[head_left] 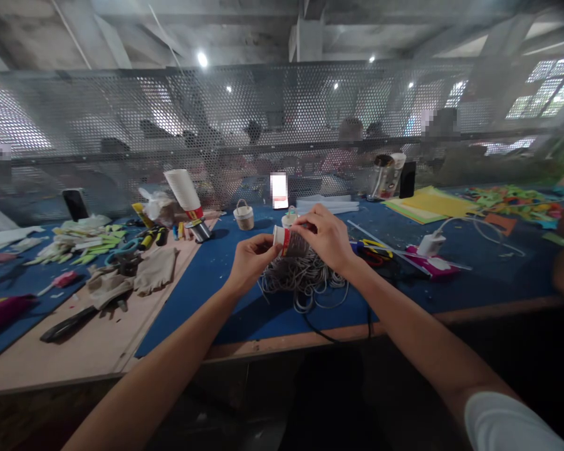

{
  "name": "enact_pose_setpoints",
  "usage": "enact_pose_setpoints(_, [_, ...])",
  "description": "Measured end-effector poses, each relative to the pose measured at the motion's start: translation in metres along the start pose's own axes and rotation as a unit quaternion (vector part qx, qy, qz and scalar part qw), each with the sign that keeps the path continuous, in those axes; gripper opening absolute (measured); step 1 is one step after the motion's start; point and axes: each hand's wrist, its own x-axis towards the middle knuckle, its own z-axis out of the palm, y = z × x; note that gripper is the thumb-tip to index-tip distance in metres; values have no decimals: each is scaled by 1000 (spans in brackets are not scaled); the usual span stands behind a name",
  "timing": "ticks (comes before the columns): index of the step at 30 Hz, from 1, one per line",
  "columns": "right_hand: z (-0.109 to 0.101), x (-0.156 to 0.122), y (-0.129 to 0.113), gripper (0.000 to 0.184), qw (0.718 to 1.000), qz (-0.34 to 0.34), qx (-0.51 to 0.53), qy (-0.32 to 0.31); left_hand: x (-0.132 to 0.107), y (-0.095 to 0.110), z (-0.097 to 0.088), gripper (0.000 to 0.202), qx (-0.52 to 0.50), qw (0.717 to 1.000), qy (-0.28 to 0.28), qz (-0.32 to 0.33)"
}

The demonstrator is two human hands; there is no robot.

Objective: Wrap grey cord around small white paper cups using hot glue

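Both my hands hold a small paper cup [284, 240] on its side above the blue mat [225, 269]. The cup is white with a red band and is partly wrapped in grey cord. My left hand [252, 260] grips the cup's open end from below. My right hand [323, 237] is closed over the wrapped part from above. A loose tangle of the same grey cord [305, 280] lies on the mat right under my hands. How the cord sits under my right fingers is hidden.
A stack of paper cups [184, 191] lies tilted at the back left, beside a small woven basket [244, 215]. Gloves [136, 275], pliers and paper scraps lie at the left. A glue gun [430, 257] and coloured paper sheets [427, 203] sit at the right. A perforated metal screen [282, 125] closes the back.
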Motion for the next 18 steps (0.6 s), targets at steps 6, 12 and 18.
enact_pose_setpoints(6, [2,0,4,9,1000,1,-1,1,-1,1,0,23,-6,1000,-13,-10])
enact_pose_setpoints(12, [2,0,5,9,1000,2,-1,-2,-1,4,1,21,-13,1000,-13,-14])
enact_pose_setpoints(18, [1,1,6,11,1000,8,5,-8,0,3,0,21,-21,1000,-22,-9])
